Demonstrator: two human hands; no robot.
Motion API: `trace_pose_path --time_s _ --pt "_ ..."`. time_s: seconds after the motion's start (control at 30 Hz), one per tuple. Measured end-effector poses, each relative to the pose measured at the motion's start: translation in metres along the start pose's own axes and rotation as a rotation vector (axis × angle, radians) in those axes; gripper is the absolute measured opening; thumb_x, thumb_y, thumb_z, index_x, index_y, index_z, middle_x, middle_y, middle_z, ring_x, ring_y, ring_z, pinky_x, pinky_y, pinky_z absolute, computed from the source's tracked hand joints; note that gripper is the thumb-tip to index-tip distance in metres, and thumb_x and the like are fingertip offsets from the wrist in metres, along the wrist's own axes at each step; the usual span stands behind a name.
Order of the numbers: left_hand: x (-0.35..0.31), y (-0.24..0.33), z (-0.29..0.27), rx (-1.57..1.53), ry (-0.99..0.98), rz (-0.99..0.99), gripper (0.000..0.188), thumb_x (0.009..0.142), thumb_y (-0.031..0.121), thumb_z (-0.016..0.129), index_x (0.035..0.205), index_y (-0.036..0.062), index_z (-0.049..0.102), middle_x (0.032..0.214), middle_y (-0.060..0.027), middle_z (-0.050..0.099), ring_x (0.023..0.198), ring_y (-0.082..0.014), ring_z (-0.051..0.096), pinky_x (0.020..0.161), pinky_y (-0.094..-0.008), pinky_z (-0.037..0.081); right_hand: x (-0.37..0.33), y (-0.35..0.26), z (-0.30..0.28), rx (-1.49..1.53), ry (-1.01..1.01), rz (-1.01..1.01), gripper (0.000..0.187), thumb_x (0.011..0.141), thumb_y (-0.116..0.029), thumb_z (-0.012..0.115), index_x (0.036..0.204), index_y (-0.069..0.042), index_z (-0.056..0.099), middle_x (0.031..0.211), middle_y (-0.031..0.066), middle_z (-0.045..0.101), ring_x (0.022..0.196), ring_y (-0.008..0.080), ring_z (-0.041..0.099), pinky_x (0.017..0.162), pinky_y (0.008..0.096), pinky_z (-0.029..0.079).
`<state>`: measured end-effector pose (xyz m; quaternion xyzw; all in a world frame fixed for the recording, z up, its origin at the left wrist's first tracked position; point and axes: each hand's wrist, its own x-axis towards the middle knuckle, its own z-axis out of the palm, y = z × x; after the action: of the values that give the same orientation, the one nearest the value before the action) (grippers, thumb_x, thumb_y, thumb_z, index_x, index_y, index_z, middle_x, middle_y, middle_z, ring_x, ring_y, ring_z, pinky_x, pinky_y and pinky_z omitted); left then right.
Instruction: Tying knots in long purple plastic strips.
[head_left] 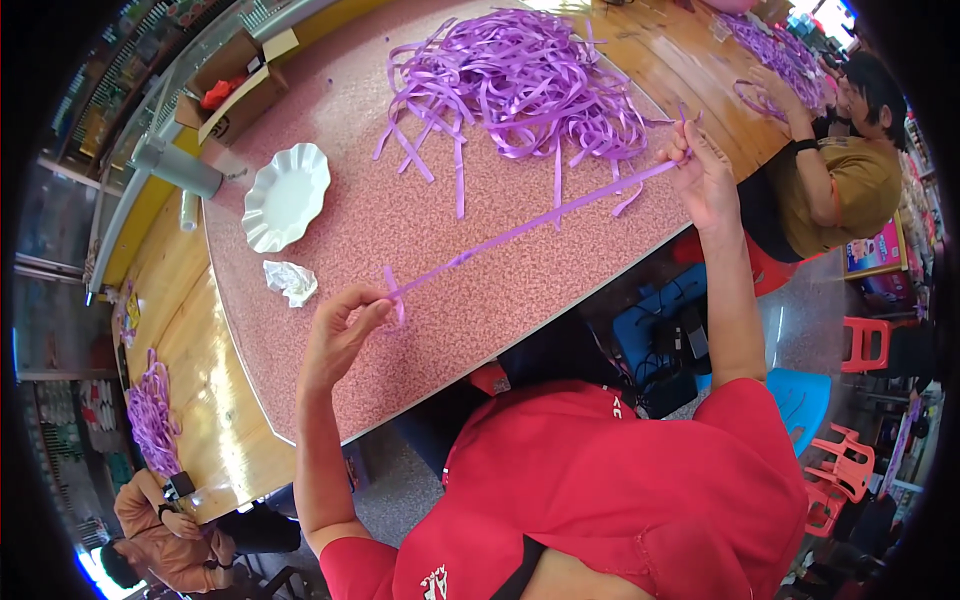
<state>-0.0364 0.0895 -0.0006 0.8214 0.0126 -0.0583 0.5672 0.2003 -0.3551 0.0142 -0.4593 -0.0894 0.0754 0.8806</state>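
Left hand [345,325] pinching purple ribbon [540,217] near one end; right hand [708,180] gripping near other; ribbon taut between fingers, over table [480,325]; ribbon pile [510,80] beyond them; likely light, limp, slippery; best pinched flat near ends, gentle tension against twisting

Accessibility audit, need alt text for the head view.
A person's left hand and right hand stretch a purple ribbon over a pink tabletop; beyond lies a heap of purple ribbons, with a white scalloped dish at left.
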Motion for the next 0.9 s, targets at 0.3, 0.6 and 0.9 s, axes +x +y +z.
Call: trace_pose_path --time_s 0.3,0.6,0.9 --pt "-0.011 -0.013 0.007 -0.124 0.139 -0.09 0.018 0.097 0.017 0.065 0.101 0.0005 0.068 0.086 0.0013 0.063 0.083 -0.0074 0.057 0.076 -0.0249 0.046 0.023 0.007 -0.081 -0.466 0.345 -0.014 0.025 0.095 -0.018 0.066 0.112 0.001 0.067 0.087 0.0062 0.067 0.082 0.0158 0.064 0.083 0.0347 0.052" --pt "0.03 0.041 0.07 -0.239 -0.038 0.021 0.023 0.099 0.02 0.062 0.107 -0.0012 0.067 0.088 0.0 0.065 0.081 -0.0084 0.061 0.077 -0.0244 0.049 -0.068 0.083 0.154 -1.01 -0.623 -0.544 0.047 0.085 -0.013 0.075 0.129 -0.003 0.061 0.12 0.0137 0.066 0.117 0.0241 0.059 0.102 0.0376 0.044" --pt "0.007 0.017 0.038 -0.32 0.156 -0.014 0.023 0.097 0.021 0.066 0.102 -0.0011 0.068 0.082 0.0006 0.064 0.076 -0.0072 0.059 0.071 -0.024 0.049 -0.053 0.085 0.148 -0.836 -0.723 0.307 0.017 0.085 -0.005 0.072 0.101 0.0 0.071 0.103 0.0103 0.068 0.102 0.0222 0.066 0.085 0.0344 0.052"
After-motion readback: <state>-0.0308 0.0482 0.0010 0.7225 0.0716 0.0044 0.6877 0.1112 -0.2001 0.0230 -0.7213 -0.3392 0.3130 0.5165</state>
